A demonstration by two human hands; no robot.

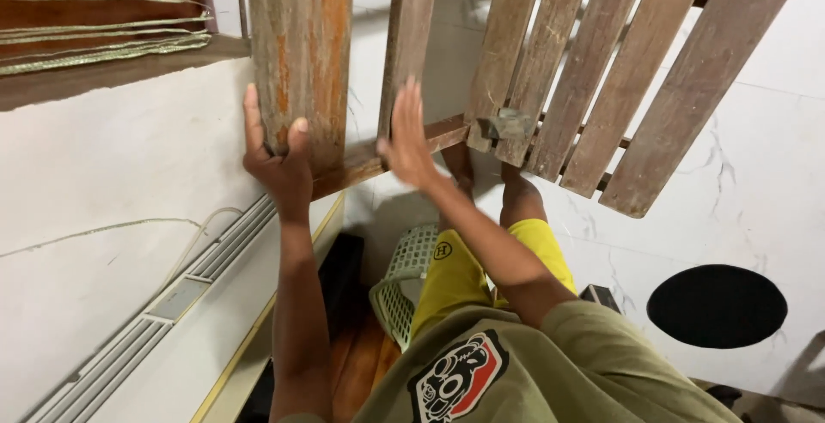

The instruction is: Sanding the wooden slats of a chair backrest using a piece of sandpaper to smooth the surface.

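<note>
The weathered wooden frame (481,88), slatted on its right side, stands tilted on the pale marbled floor (756,157), close in front of the person; the left hand (277,158) is closed around the foot of its broad orange-stained post (302,54), thumb in front; the right hand (406,138) lies flat and open, fingers spread, against the narrower upright (410,36) above the crossbar (387,155). Below, by the yellow shorts, a pale green plastic basket (404,281) rests; a round black mat (717,305) lies well off to the right.
</note>
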